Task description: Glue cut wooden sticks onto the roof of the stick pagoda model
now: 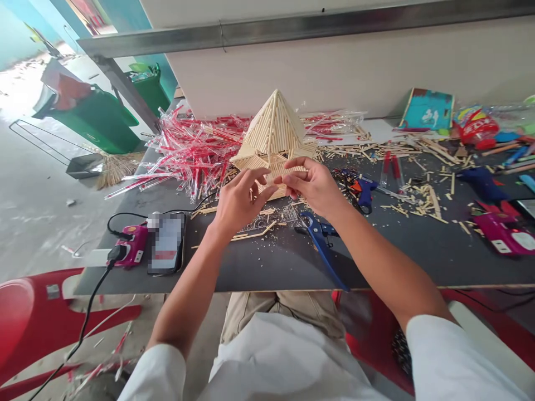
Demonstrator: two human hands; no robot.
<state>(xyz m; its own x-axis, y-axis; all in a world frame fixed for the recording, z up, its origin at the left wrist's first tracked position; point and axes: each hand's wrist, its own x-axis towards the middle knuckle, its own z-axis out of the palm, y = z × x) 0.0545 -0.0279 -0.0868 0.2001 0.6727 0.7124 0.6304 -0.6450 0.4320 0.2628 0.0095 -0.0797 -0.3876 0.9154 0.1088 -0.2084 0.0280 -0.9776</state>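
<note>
A pointed model house [273, 125] built of pale wooden sticks stands on the dark table in front of me. My left hand [242, 197] is at its front left, fingers curved and thumb apart, with nothing visible in them. At the front right, my right hand [315, 186] has thumb and fingertips pinched together close to the model's lower edge. Whatever is between those fingertips is too small to make out. Below the hands lie a blue-handled cutter [321, 250], loose sticks [251, 235] and clear plastic scraps.
Red-and-clear wrappers [196, 145] pile up behind left. A phone [167, 245] and a purple power strip [134, 245] lie near left. To the right are a blue glue gun [366, 192], scattered stick pieces [432, 200] and another purple power strip [505, 231]. A metal rail [292, 30] crosses the wall.
</note>
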